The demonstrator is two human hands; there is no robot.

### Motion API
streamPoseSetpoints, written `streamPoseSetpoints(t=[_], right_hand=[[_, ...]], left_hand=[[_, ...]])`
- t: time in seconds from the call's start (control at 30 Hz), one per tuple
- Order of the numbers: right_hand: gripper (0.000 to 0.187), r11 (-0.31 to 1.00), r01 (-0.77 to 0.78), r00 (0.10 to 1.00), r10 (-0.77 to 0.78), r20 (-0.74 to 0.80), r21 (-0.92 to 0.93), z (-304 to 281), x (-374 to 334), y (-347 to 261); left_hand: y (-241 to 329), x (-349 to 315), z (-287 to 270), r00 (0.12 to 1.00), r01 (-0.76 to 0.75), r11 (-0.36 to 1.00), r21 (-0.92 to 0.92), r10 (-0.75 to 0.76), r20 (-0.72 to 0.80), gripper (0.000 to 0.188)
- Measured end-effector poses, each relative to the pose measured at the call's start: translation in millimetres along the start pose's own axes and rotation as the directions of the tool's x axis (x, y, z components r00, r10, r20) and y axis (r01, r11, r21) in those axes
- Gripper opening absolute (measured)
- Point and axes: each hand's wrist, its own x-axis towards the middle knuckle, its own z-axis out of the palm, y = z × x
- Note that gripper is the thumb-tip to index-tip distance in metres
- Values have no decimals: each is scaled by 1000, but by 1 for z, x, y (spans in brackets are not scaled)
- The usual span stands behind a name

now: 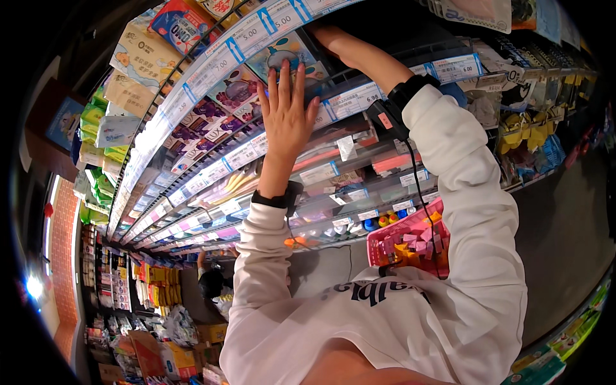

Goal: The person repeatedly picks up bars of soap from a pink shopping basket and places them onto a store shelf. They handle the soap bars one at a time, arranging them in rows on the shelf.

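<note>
My left hand (285,106) lies flat with fingers spread against a light teal printed box (276,56) on the shelf. Its fingertips touch the box's front, and nothing is gripped. To the right, my right hand (328,40) reaches into the dark gap of the same shelf. The fingers of that hand are hidden behind the shelf edge, so what they touch cannot be seen. Left of the teal box stand a box with a purple picture (236,90) and several dark purple soap boxes (200,131).
A price-tag rail (353,101) runs along the shelf front. Lower shelves hold more packets and bottles. A pink basket (375,247) filled with small packs stands on the floor (321,266). Yellow goods (518,130) hang at right. A cable (416,173) dangles from my right wrist. Another person (215,282) crouches lower left.
</note>
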Motion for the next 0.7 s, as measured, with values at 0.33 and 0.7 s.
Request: streamPoseSetpoints(t=[0.33, 0.7], right_hand=[[37, 954, 57, 996, -75, -49, -296, -42, 23, -10], [36, 487, -293, 956, 126, -265, -823, -149, 124, 3]], left_hand=[[-15, -12, 2, 999, -6, 997, -79, 3, -50, 53], [-41, -65, -6, 995, 101, 976, -195, -102, 5, 62]])
